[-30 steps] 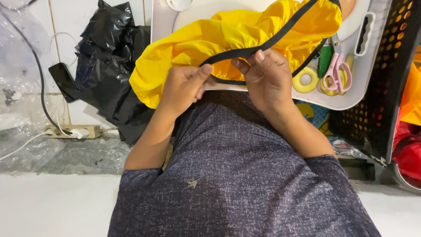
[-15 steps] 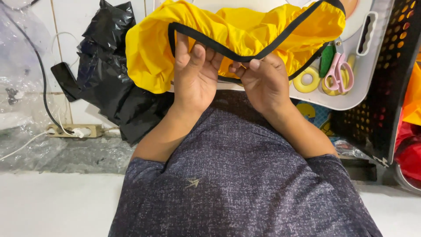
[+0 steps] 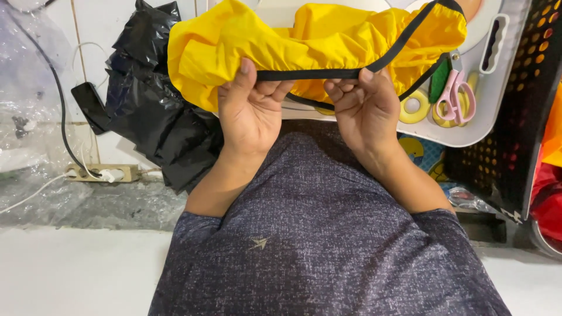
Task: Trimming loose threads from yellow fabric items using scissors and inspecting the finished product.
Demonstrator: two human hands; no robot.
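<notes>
Both of my hands pinch the black elastic band [image 3: 310, 74] that edges a crumpled yellow fabric cover [image 3: 304, 41], holding a short stretch of it taut between them. My left hand [image 3: 252, 111] has its thumb raised against the yellow cloth and its fingers curled over the band from behind, pressed together on it. My right hand [image 3: 363, 108] grips the same band a little way along, thumb tip on top and fingers folded beneath. Between the two hands the band runs nearly straight and level. Beyond my right hand it climbs diagonally up and away across the bunched cloth. The yellow cover bulges above and behind both hands, spilling past my left hand on the outer side.

Just behind the cover lies a white plastic tray [image 3: 497, 99] with a slotted handle. On it, just past my right hand, sit pink-handled scissors [image 3: 453, 93], a green tool [image 3: 439, 79] and a yellow tape roll [image 3: 414, 106]. Further out on that side stands a black perforated basket [image 3: 527, 117]. Out past my left hand a heap of black plastic bags [image 3: 152, 105] rests against a tiled wall, and lower down a power strip [image 3: 102, 173] with a white plug lies near clear plastic sheeting [image 3: 29, 99]. My grey speckled shirt [image 3: 316, 234] fills the space below my wrists
</notes>
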